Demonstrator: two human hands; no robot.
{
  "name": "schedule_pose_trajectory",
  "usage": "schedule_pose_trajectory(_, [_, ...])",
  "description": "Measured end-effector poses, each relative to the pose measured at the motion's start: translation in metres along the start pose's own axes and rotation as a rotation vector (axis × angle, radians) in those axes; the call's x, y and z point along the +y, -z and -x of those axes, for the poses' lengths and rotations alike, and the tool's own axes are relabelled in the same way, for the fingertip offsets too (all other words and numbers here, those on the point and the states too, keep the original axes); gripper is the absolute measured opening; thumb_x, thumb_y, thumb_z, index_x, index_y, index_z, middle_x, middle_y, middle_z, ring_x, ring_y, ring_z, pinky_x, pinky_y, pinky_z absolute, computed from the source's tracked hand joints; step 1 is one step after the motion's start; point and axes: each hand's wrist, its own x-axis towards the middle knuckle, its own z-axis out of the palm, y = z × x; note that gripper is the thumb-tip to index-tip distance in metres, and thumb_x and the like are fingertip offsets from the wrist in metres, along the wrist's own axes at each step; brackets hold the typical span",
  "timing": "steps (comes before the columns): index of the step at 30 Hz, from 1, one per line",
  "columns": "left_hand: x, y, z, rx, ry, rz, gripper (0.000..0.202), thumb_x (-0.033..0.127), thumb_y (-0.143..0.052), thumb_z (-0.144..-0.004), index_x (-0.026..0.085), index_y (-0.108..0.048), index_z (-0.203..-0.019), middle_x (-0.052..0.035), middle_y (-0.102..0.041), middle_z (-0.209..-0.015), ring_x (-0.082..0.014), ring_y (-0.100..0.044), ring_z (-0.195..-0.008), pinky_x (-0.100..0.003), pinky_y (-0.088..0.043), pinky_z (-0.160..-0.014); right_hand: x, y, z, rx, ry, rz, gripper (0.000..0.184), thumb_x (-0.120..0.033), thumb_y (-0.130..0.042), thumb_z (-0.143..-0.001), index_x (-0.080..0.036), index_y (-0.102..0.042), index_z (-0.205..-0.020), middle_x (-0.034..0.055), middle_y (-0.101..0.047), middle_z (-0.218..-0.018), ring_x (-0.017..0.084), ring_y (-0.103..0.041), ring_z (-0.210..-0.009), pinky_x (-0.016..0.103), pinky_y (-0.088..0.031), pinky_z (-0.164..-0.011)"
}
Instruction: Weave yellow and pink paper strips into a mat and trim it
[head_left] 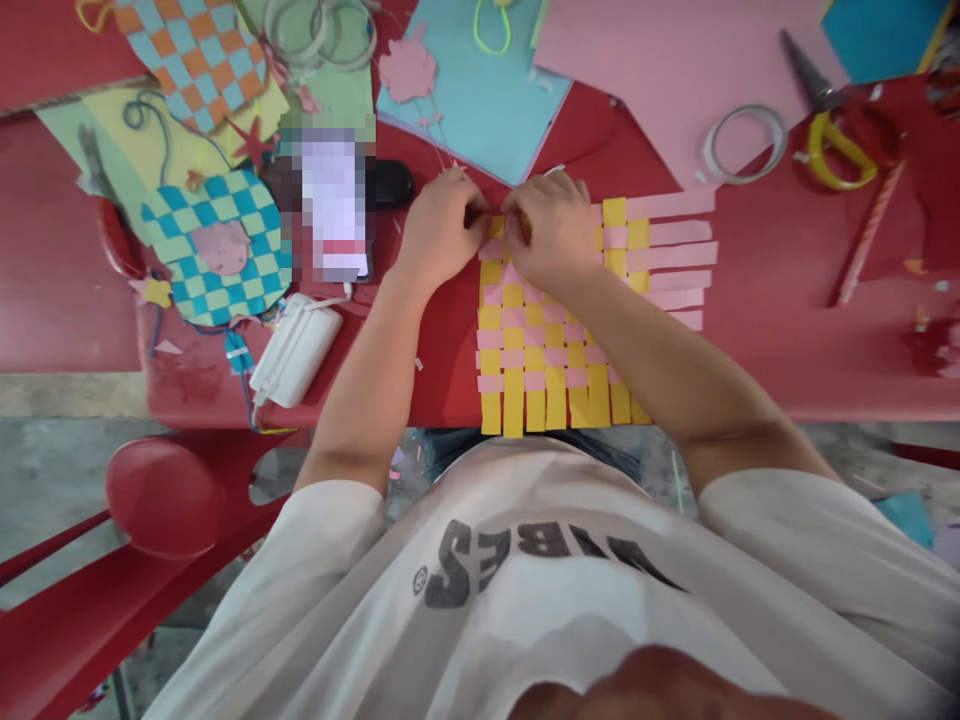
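Note:
A woven paper mat [534, 345] of yellow and pink strips lies on the red table in front of me. Its loose pink ends [679, 233] stick out to the right, while yellow ends hang at the near edge. At the mat's far left corner my left hand [448, 228] is closed, thumb and fingers pinching the edge of a paper strip. Close beside it my right hand [556, 232] is closed too, its bent fingers on a yellow strip at the far edge. My right hand and forearm cover part of the weave, and the fingertips are partly hidden.
Left of my hands are a blurred-out phone [334, 200], a white power bank [296, 350] and a blue-green woven piece [217, 250]. Yellow-handled scissors [840, 150], a tape roll [744, 145] and a striped pencil [870, 235] lie right. Coloured paper sheets [472, 90] lie behind.

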Motion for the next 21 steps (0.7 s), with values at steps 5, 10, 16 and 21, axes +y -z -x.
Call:
schedule_pose_trajectory(5, [-0.0013,-0.0031,-0.0008,0.052,-0.034,-0.042,0.008,0.033,-0.075,-0.095,0.035,-0.070,-0.089,-0.0100,-0.078,-0.115,-0.0373,-0.072,-0.114,-0.064,-0.060,-0.105,0.0003,0.0002,0.0004,0.001,-0.004,-0.013,0.015,-0.042,-0.059,-0.111,-0.032,-0.070,-0.113,0.0136,-0.080,-0.129,0.045,-0.065,-0.132,0.070,-0.052,-0.115])
schedule_pose_trajectory(10, [-0.0046,-0.0052,-0.0012,0.074,-0.032,-0.054,0.007,0.034,-0.077,-0.093,0.036,-0.071,-0.090,-0.0082,-0.081,-0.117,-0.0367,-0.073,-0.114,-0.063,-0.062,-0.103,0.0019,0.0014,0.0003,-0.009,-0.015,-0.037,0.013,-0.043,-0.062,-0.110,-0.034,-0.071,-0.116,0.0135,-0.079,-0.131,0.046,-0.063,-0.134,0.071,-0.052,-0.115])
schedule_pose_trajectory(16, [-0.0006,-0.0061,-0.0004,0.051,0.004,-0.044,0.005,0.039,-0.075,-0.095,0.036,-0.071,-0.094,-0.0103,-0.078,-0.120,-0.0393,-0.071,-0.121,-0.067,-0.058,-0.107,0.0064,-0.0032,-0.0011,0.010,0.000,-0.042,0.015,-0.047,-0.065,-0.109,-0.034,-0.073,-0.113,0.0145,-0.077,-0.130,0.046,-0.062,-0.133,0.070,-0.054,-0.111])
schedule_pose_trajectory(21, [0.0018,-0.0056,0.0009,0.065,0.025,0.001,0.017,0.044,-0.072,-0.092,0.043,-0.079,-0.107,-0.0083,-0.081,-0.116,-0.0418,-0.071,-0.125,-0.071,-0.058,-0.111,0.0081,-0.0049,-0.0011,0.017,0.010,-0.038,0.017,-0.048,-0.066,-0.109,-0.035,-0.075,-0.106,0.0138,-0.076,-0.125,0.046,-0.061,-0.133,0.070,-0.055,-0.109])
